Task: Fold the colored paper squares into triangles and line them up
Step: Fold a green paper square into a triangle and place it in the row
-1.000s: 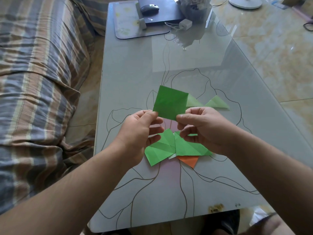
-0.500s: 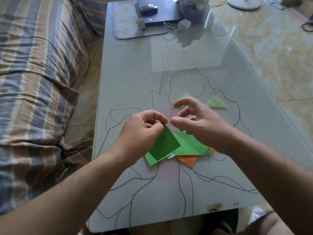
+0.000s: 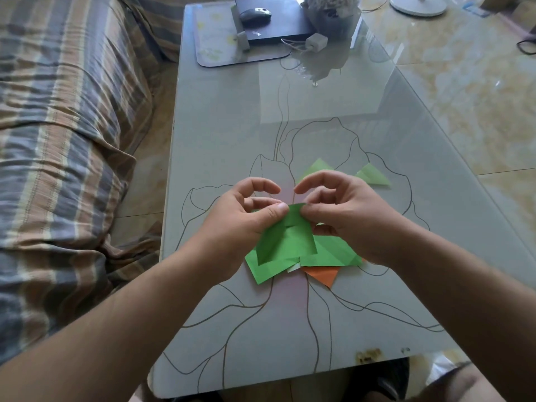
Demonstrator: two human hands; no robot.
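Observation:
A green paper square [image 3: 285,237] is held just above the table, bent over on itself. My left hand [image 3: 240,219] pinches its top corner with thumb and finger. My right hand [image 3: 345,213] pinches the same corner from the right. Under it lies a pile of green paper squares [image 3: 330,256] with an orange sheet [image 3: 323,275] sticking out at the bottom. Two folded light-green triangles lie farther back: one [image 3: 317,166] partly hidden behind my right hand, the other [image 3: 372,177] to its right.
The glass table [image 3: 290,329] bears a drawn flower pattern. At its far end are a mat [image 3: 220,50], a black laptop [image 3: 278,27] with a mouse [image 3: 255,14], a charger [image 3: 316,42] and a plant pot [image 3: 330,13]. A striped sofa [image 3: 58,140] runs along the left.
The green square came down from in front of me toward the pile. Both hands then closed on its top corner and the paper bent over on itself.

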